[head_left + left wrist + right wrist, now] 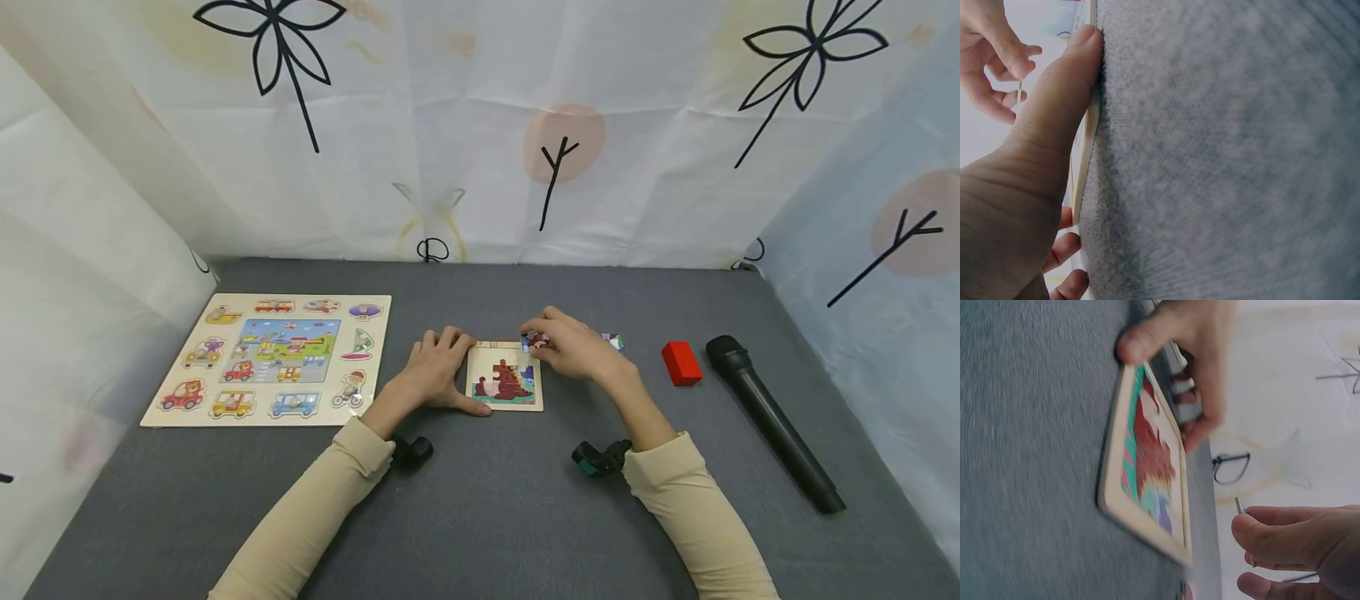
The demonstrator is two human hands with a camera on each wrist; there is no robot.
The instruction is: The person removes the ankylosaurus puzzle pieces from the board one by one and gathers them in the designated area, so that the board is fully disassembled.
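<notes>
While the left hand [435, 367] spans the left side of the small puzzle tray [487, 356], thumb set along its near edge and index finger at the far left corner, the right hand [577, 346] pinches a thin puzzle piece [534, 340] between thumb and fingers, the gap no wider than the piece itself. That piece is raised over the tray's far right corner, apart from the partly filled brown creature picture [512, 383] between the two sets of fingers. Inside the tray, pale wood shows toward the left fingertips. Right of the right fingers, another bright piece [613, 341] pokes out, partly hidden by the hand. Left of the left fingers lies the big picture board [347, 333], a strip of gray cloth [495, 517] between; its near right corner almost meets the left sleeve [300, 525]. Well right of the right fingers, across more cloth, sits the red block [682, 364], with the slanted black microphone [780, 429] just beyond. Cloth also runs from the tray's near edge back between both wrists.
</notes>
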